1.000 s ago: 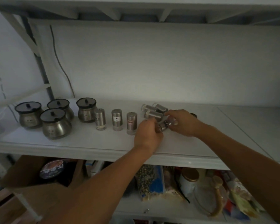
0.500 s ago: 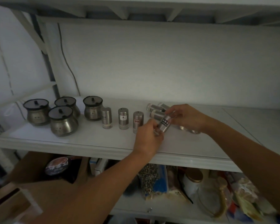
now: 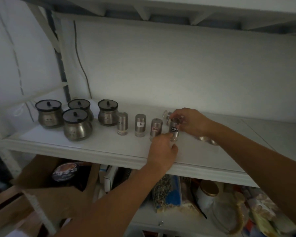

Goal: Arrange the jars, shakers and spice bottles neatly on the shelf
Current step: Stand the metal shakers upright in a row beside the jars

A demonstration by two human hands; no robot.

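— Where's the shaker you're on?

— The fourth shaker stands upright at the right end of the row on the shelf. It is just beside the last of the three shakers lined up there.

— And your grips?

— My left grip is narrow round the bottom of that shaker, thumb and fingers pinching it from the front. It hides the base, so I can't tell whether the shaker touches the shelf. My right grip pinches the cap from the right, fingers curled over the top.

— Anything lying down?

— A glass bottle lies on its side behind the shaker, partly hidden by my right fingers. A second bottle lies under my right wrist, too blurred to read.

— The jars?

— Four lidded jars sit clustered at the left end, three behind and one in front. The rightmost is just beside the first shaker in the row. Under the shelf I see a cardboard box.
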